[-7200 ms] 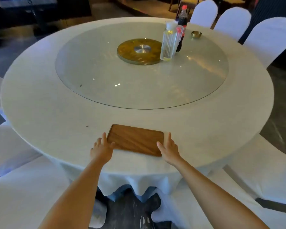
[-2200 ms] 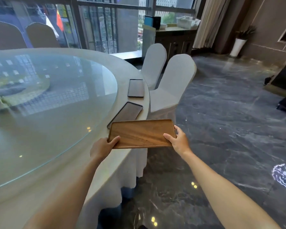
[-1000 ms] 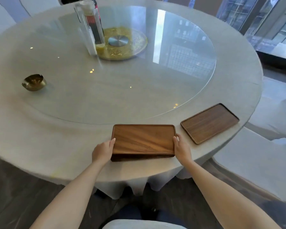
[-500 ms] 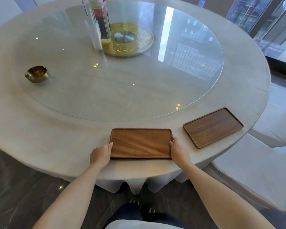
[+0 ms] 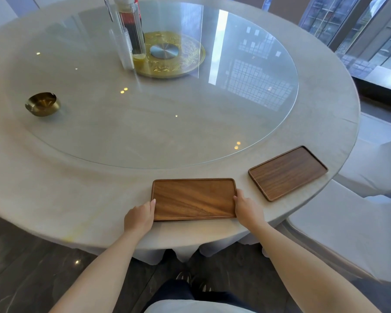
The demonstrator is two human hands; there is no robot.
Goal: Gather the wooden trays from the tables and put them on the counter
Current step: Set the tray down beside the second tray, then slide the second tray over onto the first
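Rectangular brown wooden tray lies flat at 6 o'clock on the round white-clothed counter, near its edge. Left hand curls on the tray's left short side, right hand on its right short side, both gripping it. Second darker rectangular wooden tray sits at 4 o'clock, apart. Small brass bowl at 9 o'clock on the round glass turntable.

Two flat wooden trays, near tray and right tray, lie apart.
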